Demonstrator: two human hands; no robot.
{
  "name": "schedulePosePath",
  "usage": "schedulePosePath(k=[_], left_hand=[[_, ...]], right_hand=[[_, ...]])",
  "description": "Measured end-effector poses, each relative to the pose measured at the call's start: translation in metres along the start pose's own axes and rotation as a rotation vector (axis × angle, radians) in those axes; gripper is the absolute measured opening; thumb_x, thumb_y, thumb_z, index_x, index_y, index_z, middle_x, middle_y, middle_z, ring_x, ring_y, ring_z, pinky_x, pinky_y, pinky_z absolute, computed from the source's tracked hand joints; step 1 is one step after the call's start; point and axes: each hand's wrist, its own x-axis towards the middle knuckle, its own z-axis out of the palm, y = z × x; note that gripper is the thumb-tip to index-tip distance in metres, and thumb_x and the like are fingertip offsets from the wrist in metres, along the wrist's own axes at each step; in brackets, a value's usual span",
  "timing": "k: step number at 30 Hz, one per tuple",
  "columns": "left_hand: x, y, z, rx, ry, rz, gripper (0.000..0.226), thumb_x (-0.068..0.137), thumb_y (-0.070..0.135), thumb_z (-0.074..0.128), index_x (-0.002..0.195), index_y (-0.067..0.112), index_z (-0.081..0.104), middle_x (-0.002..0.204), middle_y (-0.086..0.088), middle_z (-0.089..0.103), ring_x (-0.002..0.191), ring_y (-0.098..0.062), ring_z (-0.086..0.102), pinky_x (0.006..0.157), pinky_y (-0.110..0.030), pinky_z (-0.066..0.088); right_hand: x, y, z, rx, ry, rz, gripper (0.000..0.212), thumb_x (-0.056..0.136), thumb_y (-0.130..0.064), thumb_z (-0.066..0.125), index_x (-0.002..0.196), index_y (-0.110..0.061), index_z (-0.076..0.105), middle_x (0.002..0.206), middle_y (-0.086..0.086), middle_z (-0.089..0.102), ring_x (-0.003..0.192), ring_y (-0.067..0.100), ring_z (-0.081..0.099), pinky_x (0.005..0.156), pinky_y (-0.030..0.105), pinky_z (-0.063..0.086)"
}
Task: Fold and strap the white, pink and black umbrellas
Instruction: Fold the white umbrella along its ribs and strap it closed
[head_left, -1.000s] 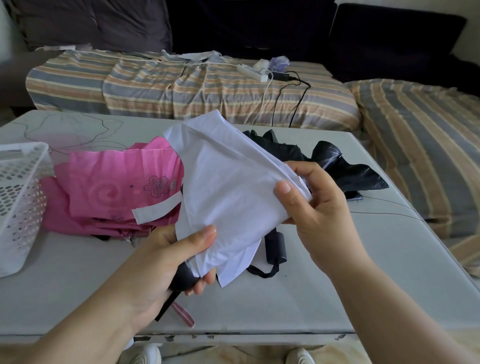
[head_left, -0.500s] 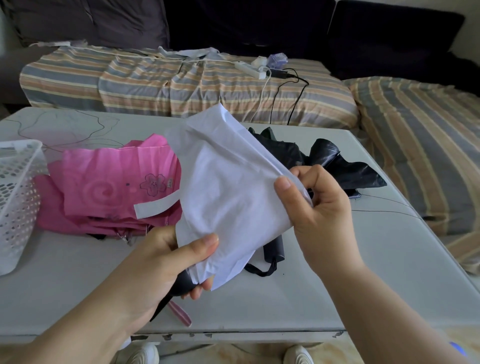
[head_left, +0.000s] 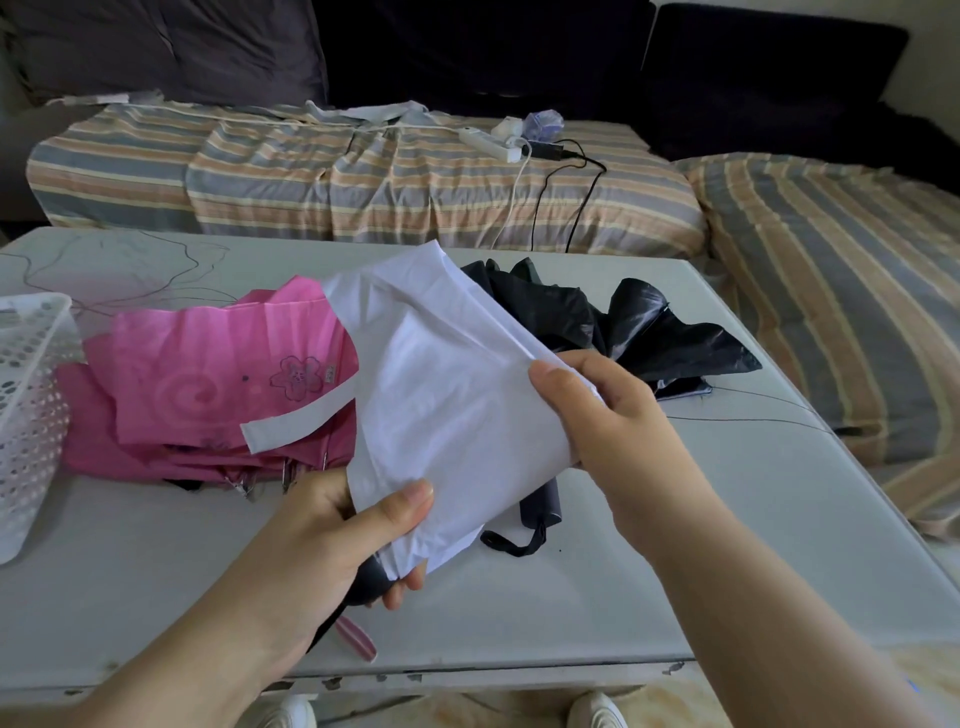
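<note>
I hold the white umbrella (head_left: 457, 395) above the grey table (head_left: 727, 519), its canopy gathered into loose folds. My left hand (head_left: 343, 530) grips its lower end at the dark handle, thumb pressed on the cloth. My right hand (head_left: 608, 410) pinches the folded edge on the right side. Its white strap (head_left: 296, 421) hangs out to the left over the pink umbrella (head_left: 208, 384), which lies crumpled on the table. The black umbrella (head_left: 639, 332) lies unfolded behind my right hand, its handle and wrist loop (head_left: 524, 525) pointing toward me.
A white perforated basket (head_left: 26, 405) stands at the table's left edge. Thin wires trail across the far left and right of the table. Behind it is a striped sofa (head_left: 363, 176) with a power strip (head_left: 493, 143) and cables. My shoes show below the table's near edge.
My right hand has shifted slightly along the white cloth, tightening the folds. The left hand keeps its grip, and the view has moved a little.
</note>
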Motion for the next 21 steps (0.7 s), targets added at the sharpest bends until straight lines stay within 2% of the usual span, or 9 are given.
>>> schedulePosePath(k=[3,6,8,12,17,21], left_hand=[[0.0,0.002,-0.001,0.006,-0.02,-0.025,0.049,0.051,0.056,0.066,0.057,0.007,0.064,0.053,-0.015,0.06,0.043,-0.023,0.049,0.044,-0.027,0.037],[0.0,0.002,0.001,0.008,-0.02,-0.016,0.046,0.052,0.056,0.066,0.055,0.01,0.064,0.052,-0.016,0.059,0.042,-0.022,0.049,0.044,-0.027,0.038],[0.0,0.0,0.002,0.002,-0.01,-0.006,0.047,0.052,0.055,0.066,0.055,0.009,0.063,0.052,-0.017,0.059,0.043,-0.024,0.048,0.045,-0.029,0.037],[0.001,0.0,0.001,-0.002,-0.017,-0.015,0.05,0.052,0.056,0.066,0.06,0.007,0.064,0.053,-0.016,0.06,0.044,-0.024,0.047,0.047,-0.03,0.037],[0.0,-0.001,0.0,0.001,-0.047,-0.032,0.063,0.039,0.07,0.077,0.061,0.012,0.067,0.054,-0.015,0.061,0.045,-0.023,0.051,0.045,-0.03,0.038],[-0.002,0.0,0.005,0.018,-0.028,-0.015,0.05,0.052,0.061,0.064,0.061,0.012,0.066,0.054,-0.015,0.062,0.045,-0.023,0.051,0.044,-0.028,0.038]], right_hand=[[-0.001,-0.002,-0.004,0.091,-0.107,0.028,0.016,0.088,-0.034,0.064,0.095,-0.022,0.07,0.098,0.005,0.071,0.083,0.015,0.067,0.078,0.035,0.057],[0.001,0.003,-0.003,0.068,-0.038,0.017,0.025,0.073,-0.042,0.064,0.085,-0.022,0.069,0.085,-0.001,0.071,0.077,0.013,0.066,0.081,0.041,0.056],[0.002,0.005,-0.002,0.077,-0.003,0.032,0.025,0.071,-0.043,0.066,0.081,-0.02,0.067,0.08,-0.002,0.07,0.075,0.014,0.065,0.081,0.044,0.056],[0.001,0.004,-0.002,0.152,-0.05,-0.002,0.014,0.085,-0.029,0.069,0.083,-0.015,0.064,0.077,-0.001,0.068,0.069,0.014,0.063,0.068,0.034,0.052],[-0.002,0.005,0.002,0.172,0.033,-0.134,0.022,0.075,-0.034,0.066,0.063,-0.021,0.052,0.066,-0.005,0.056,0.062,0.01,0.052,0.055,0.021,0.043],[0.0,0.008,0.004,0.253,0.073,-0.128,0.03,0.075,-0.029,0.065,0.054,-0.025,0.044,0.069,-0.004,0.053,0.065,0.011,0.048,0.058,0.02,0.04]])
